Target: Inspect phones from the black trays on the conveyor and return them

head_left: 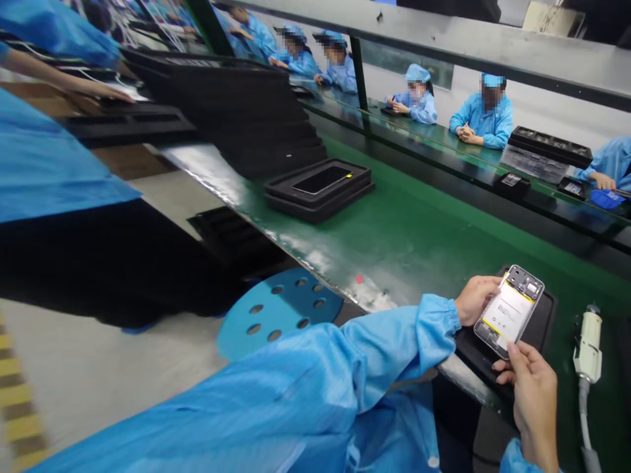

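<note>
Both hands hold an opened phone just above a black tray at the near edge of the green surface. The left hand grips the phone's upper left side, fingers closed around its edge; the right hand pinches the lower end, thumb pressed on the frame. The phone lies back-side up, its cover off, showing a white and yellow battery and a camera module at the top. Farther along the surface, stacked black trays carry one dark phone lying flat in the top recess. A white tool with a cable rests right of the near tray.
</note>
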Demonstrator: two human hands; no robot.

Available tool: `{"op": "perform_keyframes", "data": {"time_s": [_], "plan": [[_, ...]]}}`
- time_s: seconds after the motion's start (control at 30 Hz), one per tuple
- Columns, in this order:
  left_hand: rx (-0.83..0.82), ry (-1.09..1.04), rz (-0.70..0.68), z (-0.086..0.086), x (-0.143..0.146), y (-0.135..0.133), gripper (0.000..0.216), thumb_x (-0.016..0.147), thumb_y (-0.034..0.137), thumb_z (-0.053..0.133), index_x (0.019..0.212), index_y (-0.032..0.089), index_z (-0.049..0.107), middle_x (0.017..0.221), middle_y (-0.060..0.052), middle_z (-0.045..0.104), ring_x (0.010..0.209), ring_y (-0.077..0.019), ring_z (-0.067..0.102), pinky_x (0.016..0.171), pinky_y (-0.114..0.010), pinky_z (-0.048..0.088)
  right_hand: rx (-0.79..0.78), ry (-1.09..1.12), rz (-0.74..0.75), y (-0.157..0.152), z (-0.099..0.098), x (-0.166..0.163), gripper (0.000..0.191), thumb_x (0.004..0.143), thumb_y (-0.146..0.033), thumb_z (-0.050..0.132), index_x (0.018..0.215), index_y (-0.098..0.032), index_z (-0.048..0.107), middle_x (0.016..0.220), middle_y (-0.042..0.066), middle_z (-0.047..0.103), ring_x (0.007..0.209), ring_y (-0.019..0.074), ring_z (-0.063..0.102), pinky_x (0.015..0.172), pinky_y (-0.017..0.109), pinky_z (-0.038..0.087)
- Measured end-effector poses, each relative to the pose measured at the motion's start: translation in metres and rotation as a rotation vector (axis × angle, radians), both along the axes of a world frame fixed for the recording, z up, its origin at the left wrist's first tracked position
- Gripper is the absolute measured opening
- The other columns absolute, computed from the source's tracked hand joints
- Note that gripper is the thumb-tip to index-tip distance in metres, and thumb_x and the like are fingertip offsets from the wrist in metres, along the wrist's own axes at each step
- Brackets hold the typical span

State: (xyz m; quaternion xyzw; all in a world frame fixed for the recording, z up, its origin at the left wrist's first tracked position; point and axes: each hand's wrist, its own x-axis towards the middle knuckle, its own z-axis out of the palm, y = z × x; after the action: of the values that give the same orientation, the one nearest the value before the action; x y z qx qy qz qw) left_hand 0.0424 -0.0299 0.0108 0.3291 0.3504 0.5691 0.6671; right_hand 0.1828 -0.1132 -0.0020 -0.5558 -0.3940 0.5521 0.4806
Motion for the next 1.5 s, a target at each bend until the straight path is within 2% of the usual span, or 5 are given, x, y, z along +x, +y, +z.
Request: {"op": "perform_keyframes", "data": {"time_s": [0.23, 0.5, 0.7, 0.97, 1.5], "plan": [[0.122, 0.398, 0.240, -0.001, -0.027, 0.000, 0.036, 0.075, 0.031, 0.063, 0.105, 0.012, 0.068, 0.115, -0.015, 0.065, 0.112, -0.0267, 0.058, 0.102, -0.042, 0.041, -0.007, -0.110, -0.149, -0.009, 0.025, 0.020, 0.063, 0.057, -0.059, 0.076, 0.094, -0.011, 0.056, 0.069, 0.006, 0.066, 0.059, 0.0211, 0.065, 0.056, 0.032, 0.056], [0.287, 1.372, -0.028, 0.001, -0.038, -0.028, 0.047, 0.089, 0.038, 0.052, 0.130, 0.015, 0.052, 0.145, -0.012, 0.038, 0.142, -0.0306, 0.020, 0.113, -0.063, -0.001, 0.498, -1.702, -0.192, -0.007, 0.047, -0.006, 0.040, 0.094, -0.030, 0.034, 0.069, -0.015, 0.062, 0.065, 0.009, 0.062, 0.048, 0.0191, 0.054, 0.044, 0.030, 0.026], [0.277, 1.481, -0.090, 0.007, -0.047, -0.032, 0.046, 0.095, 0.041, 0.042, 0.130, 0.012, 0.052, 0.147, -0.011, 0.036, 0.142, -0.0298, 0.020, 0.114, -0.062, 0.006, 0.602, -1.417, -0.251, -0.014, 0.044, -0.003, 0.054, 0.096, -0.052, 0.033, 0.092, -0.012, 0.069, 0.073, 0.008, 0.066, 0.060, 0.0194, 0.059, 0.052, 0.029, 0.035], [0.334, 1.511, -0.156, 0.005, -0.051, -0.048, 0.051, 0.090, 0.050, 0.049, 0.128, 0.016, 0.054, 0.147, -0.013, 0.035, 0.142, -0.0357, 0.012, 0.110, -0.070, 0.000, 0.057, -1.170, -0.188, -0.031, 0.016, 0.059, 0.065, 0.078, -0.074, 0.038, 0.088, -0.017, 0.068, 0.064, 0.008, 0.065, 0.065, 0.0253, 0.063, 0.059, 0.031, 0.042], [0.733, 1.390, -0.349, 0.003, -0.058, -0.059, 0.028, 0.089, 0.029, 0.057, 0.116, 0.028, 0.065, 0.150, -0.007, 0.031, 0.143, -0.0342, 0.012, 0.111, -0.065, 0.007, 0.514, -1.200, -0.111, -0.024, -0.013, 0.029, 0.072, 0.090, -0.068, 0.029, 0.083, -0.008, 0.068, 0.060, 0.008, 0.061, 0.055, 0.0195, 0.059, 0.056, 0.029, 0.041]]}}
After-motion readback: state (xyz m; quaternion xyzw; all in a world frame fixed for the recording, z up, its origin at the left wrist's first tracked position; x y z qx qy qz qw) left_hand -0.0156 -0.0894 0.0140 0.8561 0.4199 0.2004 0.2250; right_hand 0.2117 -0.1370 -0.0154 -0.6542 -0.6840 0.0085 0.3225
